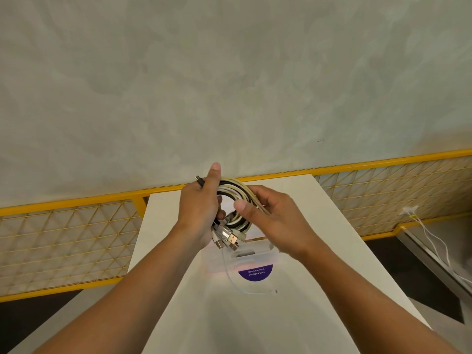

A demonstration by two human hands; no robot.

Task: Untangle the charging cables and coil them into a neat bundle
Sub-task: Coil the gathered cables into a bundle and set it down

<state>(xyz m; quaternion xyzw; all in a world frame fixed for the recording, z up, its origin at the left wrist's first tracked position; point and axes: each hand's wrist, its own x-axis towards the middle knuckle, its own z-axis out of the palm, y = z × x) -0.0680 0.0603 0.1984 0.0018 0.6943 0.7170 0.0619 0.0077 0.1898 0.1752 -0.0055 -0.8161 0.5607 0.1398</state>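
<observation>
- Several charging cables (237, 186), black and cream, in one coil above the far half of the white tabletop (332, 251).
- Left hand (199, 208) gripping the coil's left side, right hand (275, 221) its right side.
- Bare tabletop toward the near edge.

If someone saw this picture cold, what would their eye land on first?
First, the coil of white, cream and black charging cables held up at centre frame, the left hand gripping its left side and the right hand its right side, above the white table. Next, the cluster of metal USB plugs hanging from the coil's bottom, over a clear plastic box with a purple round label. Behind runs a yellow-framed mesh railing.
</observation>
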